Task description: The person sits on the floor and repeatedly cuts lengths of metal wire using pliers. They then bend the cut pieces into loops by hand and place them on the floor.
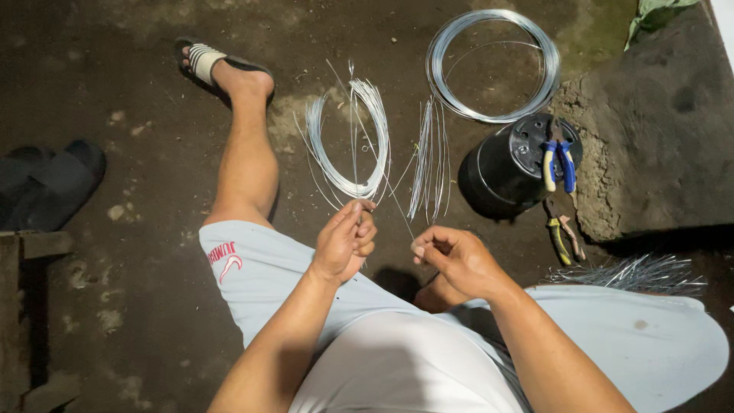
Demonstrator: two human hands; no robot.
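— Sitting on the dark concrete floor (153, 306), you have the biggest thing farthest out: a large round coil of wire (493, 65), lying flat. What sits beside it?

— An overturned black bucket (508, 172), with blue-handled pliers (559, 164) resting on its base. A second pair of pliers (564, 239) lies on the ground just below it, near a heap of short cut wires (634, 274) by your right knee.

— And in front of you?

— A straight bundle of wires (430, 157), then the looped wire bunch (355, 145). Your left hand (342, 243) is pinched closed on the bottom of that loop. Your right hand (453, 256) is closed too, fingertips pinching a thin wire strand (397, 206) running up toward the loop.
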